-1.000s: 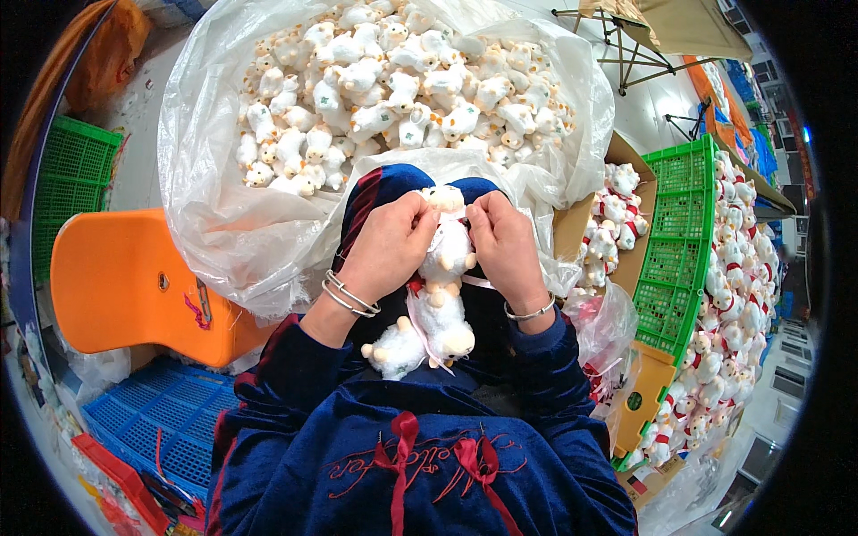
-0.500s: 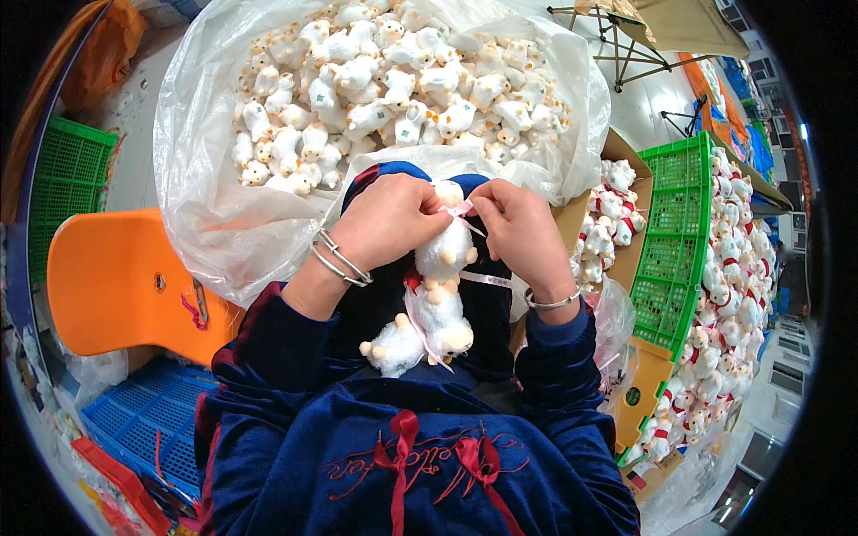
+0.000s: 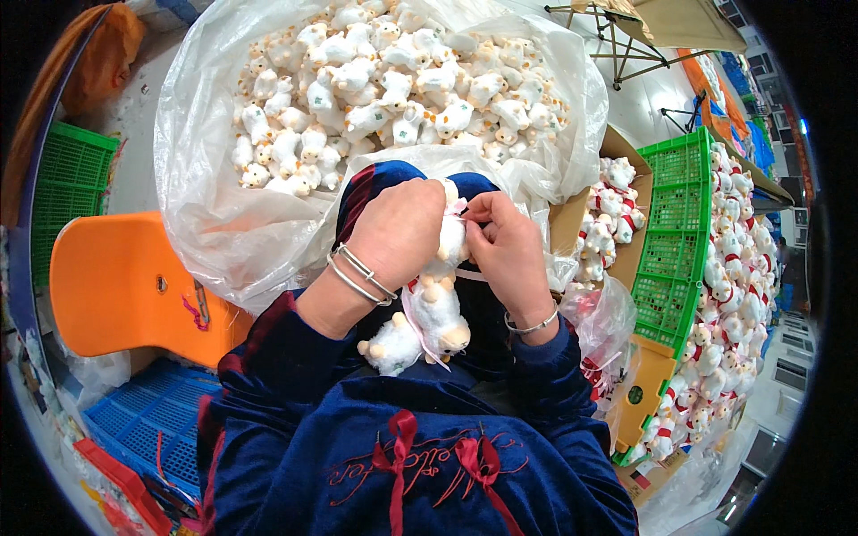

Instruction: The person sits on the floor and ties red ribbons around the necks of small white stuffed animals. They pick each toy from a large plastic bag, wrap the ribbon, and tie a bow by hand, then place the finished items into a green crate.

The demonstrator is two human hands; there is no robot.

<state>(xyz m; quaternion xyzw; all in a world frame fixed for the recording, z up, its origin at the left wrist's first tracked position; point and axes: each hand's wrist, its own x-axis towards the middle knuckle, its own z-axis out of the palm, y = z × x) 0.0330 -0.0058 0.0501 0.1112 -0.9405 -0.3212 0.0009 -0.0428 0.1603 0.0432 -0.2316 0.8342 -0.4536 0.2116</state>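
Observation:
A small white plush toy [image 3: 453, 239] stands upright between my hands, over my lap. Around its neck runs a pale pink ribbon [image 3: 454, 206], tied or looped at the front. My left hand [image 3: 399, 223] is closed against the toy's left side by the neck, its fingertips mostly hidden behind the back of the hand. With thumb and finger together, my right hand [image 3: 508, 243] pinches the ribbon at the right of the neck. Below them, another white plush toy [image 3: 436, 314] with a pink ribbon lies on my lap. Beside it rests a third plush toy [image 3: 393, 345].
Ahead, a large clear plastic bag [image 3: 201, 188] holds a heap of white plush toys [image 3: 357, 76]. At right stand a cardboard box [image 3: 565, 219] and a green crate [image 3: 668, 223], beside many toys with red ribbons [image 3: 733, 277]. An orange chair [image 3: 116, 277] and blue crate [image 3: 147, 415] are at left.
My left hand has turned and moved slightly right, now covering more of the toy. The right hand has shifted a little lower, still at the ribbon. The held toy has tilted.

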